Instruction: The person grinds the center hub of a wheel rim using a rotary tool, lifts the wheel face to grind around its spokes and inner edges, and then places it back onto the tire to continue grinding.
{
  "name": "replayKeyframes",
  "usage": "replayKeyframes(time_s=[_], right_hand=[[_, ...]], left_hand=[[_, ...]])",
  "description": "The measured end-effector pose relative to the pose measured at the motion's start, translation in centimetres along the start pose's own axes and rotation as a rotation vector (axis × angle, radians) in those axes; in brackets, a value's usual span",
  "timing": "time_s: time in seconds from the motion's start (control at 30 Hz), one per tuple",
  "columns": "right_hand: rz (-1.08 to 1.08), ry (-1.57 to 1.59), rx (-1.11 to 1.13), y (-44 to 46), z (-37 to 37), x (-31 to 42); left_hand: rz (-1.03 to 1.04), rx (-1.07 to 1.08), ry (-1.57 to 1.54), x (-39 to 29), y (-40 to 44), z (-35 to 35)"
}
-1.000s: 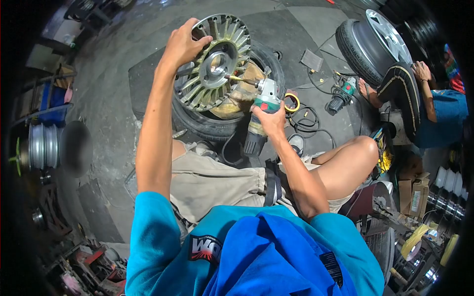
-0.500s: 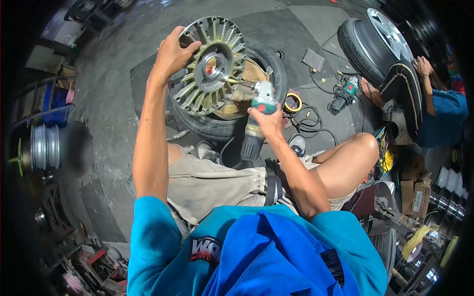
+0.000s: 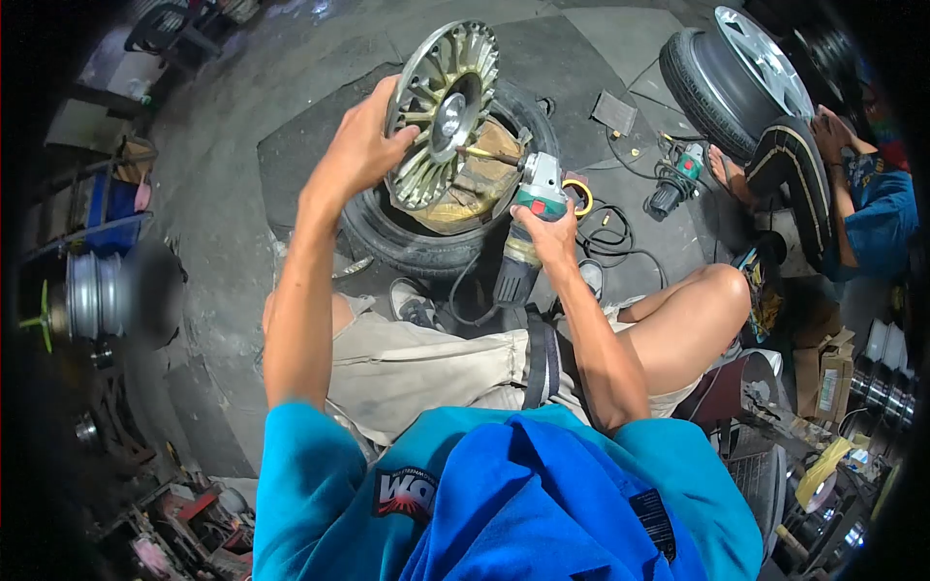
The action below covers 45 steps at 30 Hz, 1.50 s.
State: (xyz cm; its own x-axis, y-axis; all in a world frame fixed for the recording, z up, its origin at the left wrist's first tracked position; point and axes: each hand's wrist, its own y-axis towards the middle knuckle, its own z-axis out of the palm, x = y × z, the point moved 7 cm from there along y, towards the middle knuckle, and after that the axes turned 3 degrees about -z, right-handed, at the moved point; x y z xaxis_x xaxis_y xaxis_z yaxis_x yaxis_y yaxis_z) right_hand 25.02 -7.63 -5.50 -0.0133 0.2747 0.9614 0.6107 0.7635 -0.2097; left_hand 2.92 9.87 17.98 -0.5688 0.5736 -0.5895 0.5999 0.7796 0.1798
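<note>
My left hand (image 3: 371,140) grips the rim of a spoked metal wheel disc (image 3: 402,189), which is tilted on edge above a tyre. In my right hand (image 3: 548,232) is an angle grinder (image 3: 520,261) with a green and grey body, its head up and its black end toward my lap. A thin pointed bit (image 3: 492,155) runs from the grinder's head toward the middle of the disc; whether it touches is unclear. Beneath them lies the black tyre (image 3: 417,254), with a brown cardboard-like piece (image 3: 484,194) inside its ring.
At the right, another person (image 3: 877,208) sits beside a tyre with a silver wheel (image 3: 712,92). A second grinder (image 3: 673,184) lies on the floor with its cable, near a yellow tape roll (image 3: 578,197). Wheel barrels (image 3: 94,293) stand at left.
The wheel disc has turned more edge-on and shifted right with my left hand. My right hand and the grinder have moved slightly right. The other person's hands have shifted a little.
</note>
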Motion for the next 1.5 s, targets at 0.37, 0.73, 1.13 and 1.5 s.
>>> replayKeyframes(time_s=[0.37, 0.73, 1.13, 1.5], right_hand=[[0.019, 0.226, -0.039, 0.6, -1.6, -1.3], [0.089, 0.398, 0.123, -0.1, 1.4, -3.4], [0.451, 0.635, 0.352, -2.4, 6.1, -5.7], [0.432, 0.690, 0.281, -0.7, 5.4, -4.1]], left_hand=[[-0.093, -0.024, -0.060, 0.5, -0.1, -3.5], [-0.258, -0.250, -0.070, 3.3, 2.6, -2.0], [-0.333, -0.396, -0.107, 7.4, -0.1, -3.5], [-0.192, -0.422, -0.074, 6.1, 0.5, -3.3]])
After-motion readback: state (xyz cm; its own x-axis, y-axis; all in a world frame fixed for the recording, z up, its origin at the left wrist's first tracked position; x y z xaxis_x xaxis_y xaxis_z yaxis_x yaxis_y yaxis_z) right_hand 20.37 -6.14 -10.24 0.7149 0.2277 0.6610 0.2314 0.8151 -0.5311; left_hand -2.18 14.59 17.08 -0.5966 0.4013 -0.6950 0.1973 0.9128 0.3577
